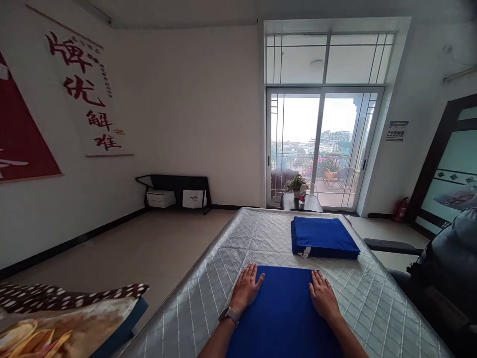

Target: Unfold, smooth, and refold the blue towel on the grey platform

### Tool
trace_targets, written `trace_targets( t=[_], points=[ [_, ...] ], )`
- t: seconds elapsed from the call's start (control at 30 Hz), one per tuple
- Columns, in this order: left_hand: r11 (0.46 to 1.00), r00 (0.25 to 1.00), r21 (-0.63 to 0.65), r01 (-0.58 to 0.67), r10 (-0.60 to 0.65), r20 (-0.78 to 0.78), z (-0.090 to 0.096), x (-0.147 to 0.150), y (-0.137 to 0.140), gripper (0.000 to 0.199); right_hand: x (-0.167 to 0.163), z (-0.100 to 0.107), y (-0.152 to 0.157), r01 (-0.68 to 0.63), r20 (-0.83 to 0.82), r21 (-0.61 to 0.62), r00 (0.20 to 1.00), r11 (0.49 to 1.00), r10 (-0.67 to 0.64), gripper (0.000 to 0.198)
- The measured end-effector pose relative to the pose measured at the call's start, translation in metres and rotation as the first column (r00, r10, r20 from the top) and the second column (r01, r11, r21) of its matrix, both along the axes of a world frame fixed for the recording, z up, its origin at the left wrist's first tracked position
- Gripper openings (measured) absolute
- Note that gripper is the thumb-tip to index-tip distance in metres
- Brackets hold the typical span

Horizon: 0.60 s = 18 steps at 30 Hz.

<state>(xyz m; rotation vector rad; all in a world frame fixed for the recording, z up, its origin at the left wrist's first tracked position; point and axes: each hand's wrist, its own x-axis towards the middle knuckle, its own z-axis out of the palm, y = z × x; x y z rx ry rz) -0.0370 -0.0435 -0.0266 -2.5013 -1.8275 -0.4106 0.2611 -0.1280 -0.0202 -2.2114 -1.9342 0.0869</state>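
A flat blue cloth point(285, 308) lies in front of me on the table, its near end cut off by the bottom of the view. My left hand point(246, 287) rests flat on its far left corner, fingers stretched out, with a watch on that wrist. On the far right corner lies my right hand point(323, 293), also flat with the fingers extended. Neither hand grips anything. Beyond the right hand sits a neat stack of folded blue cloths point(325, 234), with white tags sticking out at its front left.
A silvery quilted cover point(208, 278) spreads over the table. To the right stands a black chair point(439, 283) with an armrest. At lower left is a patterned cushion or cloth point(67, 323). Past the far edge, a small table point(311, 204) holds a plant and a bottle point(302, 194).
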Motion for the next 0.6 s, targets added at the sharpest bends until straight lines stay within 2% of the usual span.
trace_targets(
  t=[0.37,0.6],
  points=[
    [0.999,0.998,-0.041,-0.029,0.032,0.055,-0.004,-0.002,0.004,0.075,0.004,-0.012,0.006,0.023,-0.036,0.022,0.999,0.999,-0.022,0.066],
    [1.000,0.998,-0.003,-0.018,0.018,0.061,-0.010,-0.004,0.006,0.071,-0.001,-0.004,0.002,0.034,-0.016,0.017,0.999,0.999,-0.034,0.065]
  ],
)
